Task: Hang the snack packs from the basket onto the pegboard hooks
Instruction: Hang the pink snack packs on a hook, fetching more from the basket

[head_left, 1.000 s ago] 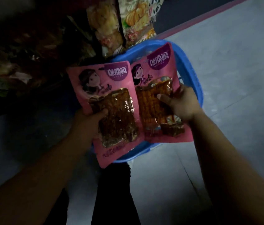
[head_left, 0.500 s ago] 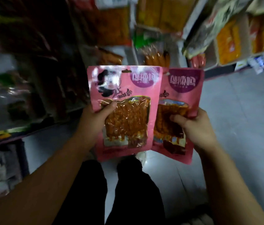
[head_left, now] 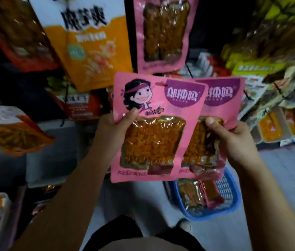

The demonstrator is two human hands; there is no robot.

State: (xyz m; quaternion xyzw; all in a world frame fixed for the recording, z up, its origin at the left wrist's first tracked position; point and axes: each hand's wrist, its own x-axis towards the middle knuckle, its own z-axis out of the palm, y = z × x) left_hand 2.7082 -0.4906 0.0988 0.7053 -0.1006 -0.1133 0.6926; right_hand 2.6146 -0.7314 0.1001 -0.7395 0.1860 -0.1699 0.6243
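Observation:
My left hand [head_left: 115,131] grips a pink snack pack [head_left: 154,127] by its left edge, thumb on the front. My right hand [head_left: 233,140] grips a second pink snack pack [head_left: 221,104], which sits partly behind the first. Both packs are held upright at chest height in front of the display. A matching pink pack [head_left: 163,33] hangs on the pegboard just above them; its hook is out of view. The blue basket [head_left: 233,201] stands on the floor at lower right with more packs inside.
Orange and white snack bags [head_left: 90,44] hang at upper left. Other packs crowd the shelves on the left [head_left: 14,136] and right [head_left: 277,127]. Grey floor [head_left: 288,178] stretches out to the right. My legs are below.
Both hands have lifted the two pink packs from over the basket up to the hanging display. The view has tilted up; the basket now lies below right.

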